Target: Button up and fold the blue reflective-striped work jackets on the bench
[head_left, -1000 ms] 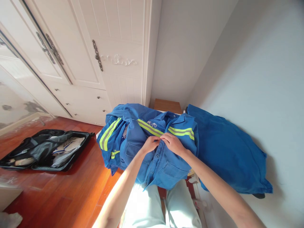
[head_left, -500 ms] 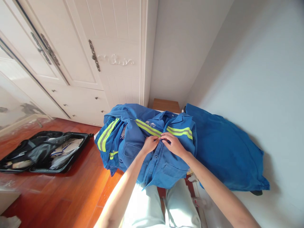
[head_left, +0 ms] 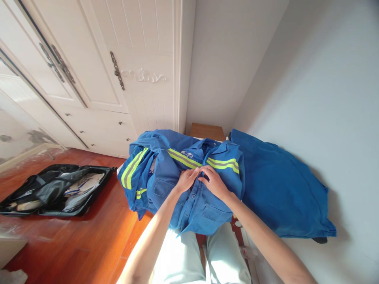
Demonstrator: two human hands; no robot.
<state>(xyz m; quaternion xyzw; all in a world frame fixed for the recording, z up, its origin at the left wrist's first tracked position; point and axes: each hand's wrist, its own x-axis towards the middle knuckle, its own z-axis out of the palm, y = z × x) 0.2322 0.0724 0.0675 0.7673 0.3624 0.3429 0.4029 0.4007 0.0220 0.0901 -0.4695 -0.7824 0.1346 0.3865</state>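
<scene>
Matt cloth jacket (head_left: 217, 215); glossy wood floor (head_left: 100, 244).

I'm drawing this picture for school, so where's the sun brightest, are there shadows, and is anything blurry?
Head view: sunlight washes out the pale trousers and glows on the floor; head view: a soft shadow darkens the wall beside the plain blue cloth; head view: the white lettering on the blue jacket is too fuzzy to read.

I see a white wardrobe (head_left: 145, 39) ahead and to the left, with dark metal handles (head_left: 116, 72) on its doors and small knobs on its drawers (head_left: 100, 125). A pale grey wall (head_left: 325, 102) rises on my right. Sunlight (head_left: 126, 236) turns part of the reddish wooden floor (head_left: 65, 244) orange.
</scene>
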